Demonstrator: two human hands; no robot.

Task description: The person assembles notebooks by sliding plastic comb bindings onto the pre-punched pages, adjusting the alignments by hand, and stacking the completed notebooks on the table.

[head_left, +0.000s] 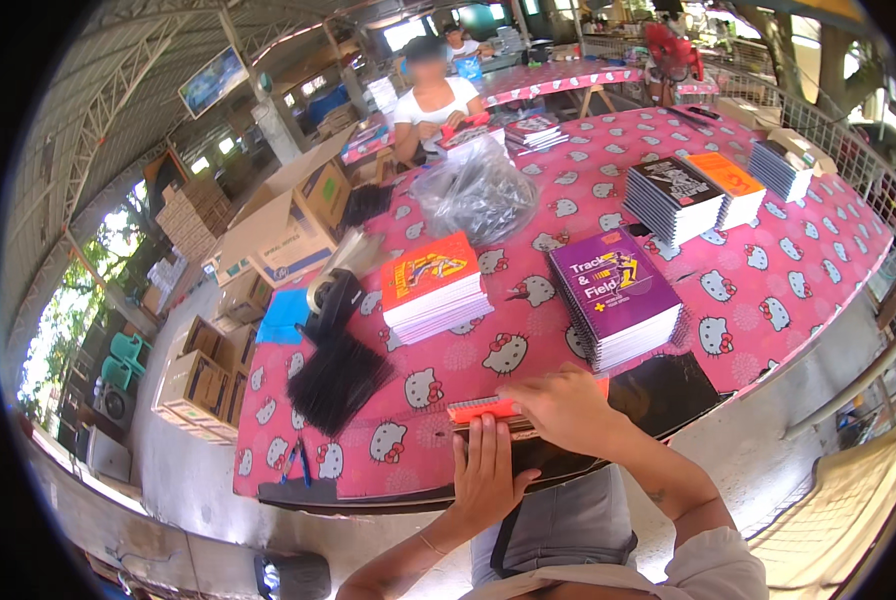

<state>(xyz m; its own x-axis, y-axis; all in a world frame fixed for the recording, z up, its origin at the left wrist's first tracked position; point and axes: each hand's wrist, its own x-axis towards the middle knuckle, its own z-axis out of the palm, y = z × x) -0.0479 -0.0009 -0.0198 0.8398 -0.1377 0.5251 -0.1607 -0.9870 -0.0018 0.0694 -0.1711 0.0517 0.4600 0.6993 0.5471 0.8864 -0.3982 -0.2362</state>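
Observation:
At the table's near edge an orange-red notebook lies in front of me, seen almost edge-on. My left hand rests against its near side, fingers straight and lying flat, thumb apart. My right hand bends over the top of it, fingers curled at its far edge; their tips are partly hidden. Beyond stand a stack of purple spiral notebooks and a stack of orange-covered pads. Black binding combs or wires lie in a heap to the left, beside a black tape dispenser.
A black mat lines the near edge. Pens lie at the near left corner. A clear plastic bag sits mid-table. More notebook stacks stand far right. Cardboard boxes stand left. Another person works across the table.

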